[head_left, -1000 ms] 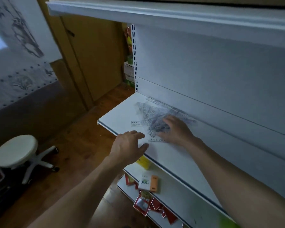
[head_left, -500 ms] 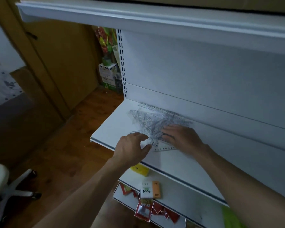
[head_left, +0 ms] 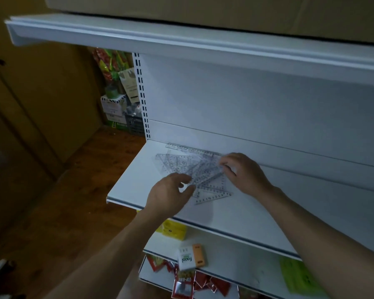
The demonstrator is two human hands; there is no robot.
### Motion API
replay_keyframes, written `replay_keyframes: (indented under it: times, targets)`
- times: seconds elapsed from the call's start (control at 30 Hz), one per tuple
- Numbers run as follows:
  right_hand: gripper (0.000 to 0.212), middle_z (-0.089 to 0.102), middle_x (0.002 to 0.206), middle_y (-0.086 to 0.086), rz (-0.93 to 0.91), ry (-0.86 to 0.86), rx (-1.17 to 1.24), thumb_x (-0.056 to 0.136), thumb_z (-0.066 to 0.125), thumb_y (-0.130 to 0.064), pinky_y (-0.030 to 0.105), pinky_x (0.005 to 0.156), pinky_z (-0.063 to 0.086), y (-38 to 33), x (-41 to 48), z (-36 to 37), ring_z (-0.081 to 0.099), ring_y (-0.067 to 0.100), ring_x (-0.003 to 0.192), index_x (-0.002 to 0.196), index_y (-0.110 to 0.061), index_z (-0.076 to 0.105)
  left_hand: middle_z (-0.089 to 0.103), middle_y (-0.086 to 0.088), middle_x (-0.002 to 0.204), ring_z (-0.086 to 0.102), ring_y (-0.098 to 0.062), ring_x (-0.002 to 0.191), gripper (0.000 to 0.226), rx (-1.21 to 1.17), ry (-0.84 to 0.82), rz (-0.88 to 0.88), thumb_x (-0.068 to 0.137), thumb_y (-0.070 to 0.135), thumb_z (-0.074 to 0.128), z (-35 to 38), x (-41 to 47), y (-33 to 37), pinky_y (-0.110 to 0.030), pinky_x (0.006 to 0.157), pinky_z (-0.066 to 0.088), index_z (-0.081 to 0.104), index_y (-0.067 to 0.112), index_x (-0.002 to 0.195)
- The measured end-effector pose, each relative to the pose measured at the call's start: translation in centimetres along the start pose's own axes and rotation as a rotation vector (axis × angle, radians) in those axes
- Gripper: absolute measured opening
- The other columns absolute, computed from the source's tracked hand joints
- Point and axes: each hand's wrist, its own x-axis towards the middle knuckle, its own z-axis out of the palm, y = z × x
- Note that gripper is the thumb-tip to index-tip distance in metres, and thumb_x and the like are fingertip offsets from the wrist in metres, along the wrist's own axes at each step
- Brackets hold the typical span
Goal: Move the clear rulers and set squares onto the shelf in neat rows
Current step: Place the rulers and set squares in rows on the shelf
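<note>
The rulers (head_left: 190,167) lie heaped on the shelf (head_left: 134,180), right hand (head_left: 244,173) pinching the heap's right end, left hand (head_left: 168,190) curled at its near edge, grip unclear; a hasty tug could slide slick pieces off the front lip.

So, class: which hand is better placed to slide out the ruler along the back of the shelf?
Right. The right hand pinches the pile beside the right end of that ruler; the left hand is at the pile's front edge, farther off.
</note>
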Motion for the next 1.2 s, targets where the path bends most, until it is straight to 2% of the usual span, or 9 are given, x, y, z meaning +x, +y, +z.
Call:
replay_keyframes:
  times: [0.07, 0.2, 0.43, 0.63, 0.73, 0.83, 0.93, 1.1, 1.2]
  targets:
    - [0.015, 0.066, 0.110, -0.002, 0.039, 0.097, 0.084, 0.086, 0.064, -0.005, 0.031, 0.089, 0.048, -0.5, -0.2, -0.4, 0.055, 0.019, 0.106, 0.090, -0.017, 0.071, 0.068, 0.014, 0.108, 0.062, 0.000, 0.091, 0.031, -0.230, -0.029, -0.064, 0.090, 0.042, 0.061, -0.3, 0.4, 0.4, -0.021, 0.080, 0.048, 0.066, 0.027, 0.116]
    - [0.027, 0.043, 0.136, -0.009, 0.185, 0.116, 0.228, 0.084, 0.064, 0.003, -0.001, 0.096, 0.024, -2.1, -0.9, -1.3, 0.038, 0.009, 0.125, 0.081, -0.023, 0.071, 0.070, 0.006, 0.103, 0.065, -0.009, 0.095, 0.022, -0.599, -0.084, -0.167, 0.089, 0.034, 0.065, -0.7, 1.2, 1.8, -0.023, 0.084, 0.047, 0.066, 0.028, 0.110]
    - [0.033, 0.040, 0.144, -0.019, 0.306, 0.040, 0.503, 0.089, 0.061, 0.001, 0.010, 0.099, 0.036, -4.9, -3.9, -3.0, 0.043, -0.005, 0.125, 0.076, -0.028, 0.069, 0.069, -0.002, 0.113, 0.068, -0.017, 0.099, 0.037, -1.083, -0.348, -0.314, 0.088, 0.026, 0.067, 0.2, 1.4, 4.5, -0.026, 0.081, 0.051, 0.056, 0.022, 0.123]
    - [0.039, 0.048, 0.139, -0.011, 0.392, 0.139, 0.601, 0.091, 0.053, 0.004, 0.017, 0.099, 0.043, -5.4, -8.1, -4.8, 0.051, 0.000, 0.121, 0.095, -0.030, 0.070, 0.069, -0.002, 0.084, 0.067, -0.010, 0.076, 0.025, -1.241, -0.346, -0.309, 0.088, 0.005, 0.065, 2.9, 0.7, 7.1, -0.018, 0.068, 0.053, 0.063, 0.009, 0.112]
    - [0.032, 0.062, 0.122, -0.004, 0.588, 0.268, 0.766, 0.095, 0.052, -0.004, 0.023, 0.080, 0.051, -5.0, -10.8, -6.6, 0.065, 0.008, 0.098, 0.110, -0.030, 0.064, 0.068, -0.004, 0.081, 0.069, -0.010, 0.072, 0.015, -1.284, -0.324, -0.321, 0.087, 0.001, 0.065, 4.2, 0.5, 8.5, -0.019, 0.069, 0.055, 0.061, 0.006, 0.100]
    - [0.015, 0.072, 0.099, 0.002, 0.738, 0.261, 0.777, 0.095, 0.055, -0.017, 0.027, 0.064, 0.049, -4.2, -13.8, -8.2, 0.067, 0.013, 0.076, 0.105, -0.019, 0.067, 0.067, -0.006, 0.080, 0.069, -0.015, 0.074, 0.016, -1.329, -0.321, -0.308, 0.087, -0.002, 0.063, 5.5, 0.0, 10.8, -0.022, 0.073, 0.057, 0.055, 0.007, 0.097]
    - [0.011, 0.074, 0.083, 0.001, 0.802, 0.305, 0.705, 0.091, 0.060, -0.012, 0.027, 0.056, 0.042, -2.9, -17.0, -9.6, 0.062, 0.010, 0.064, 0.094, -0.017, 0.070, 0.067, -0.011, 0.086, 0.069, -0.016, 0.076, 0.017, -1.319, -0.347, -0.278, 0.086, -0.001, 0.064, 7.1, -1.2, 13.8, -0.022, 0.075, 0.057, 0.054, 0.009, 0.095]
    - [0.014, 0.073, 0.078, 0.000, 0.871, 0.440, 0.677, 0.089, 0.061, -0.008, 0.021, 0.054, 0.041, -0.4, -23.9, -14.4, 0.058, 0.006, 0.060, 0.090, -0.018, 0.071, 0.069, -0.008, 0.088, 0.068, -0.019, 0.082, 0.020, -1.119, -0.446, -0.152, 0.085, 0.002, 0.066, 11.6, -4.5, 19.9, -0.029, 0.083, 0.055, 0.064, 0.009, 0.103]
    - [0.017, 0.073, 0.079, 0.003, 0.905, 0.515, 0.651, 0.089, 0.062, -0.006, 0.014, 0.054, 0.043, 1.8, -29.4, -18.0, 0.058, 0.005, 0.058, 0.088, -0.019, 0.072, 0.070, -0.007, 0.084, 0.066, -0.018, 0.077, 0.012, -1.014, -0.499, -0.056, 0.085, 0.002, 0.066, 15.2, -7.2, 24.5, -0.029, 0.079, 0.053, 0.068, 0.010, 0.093]
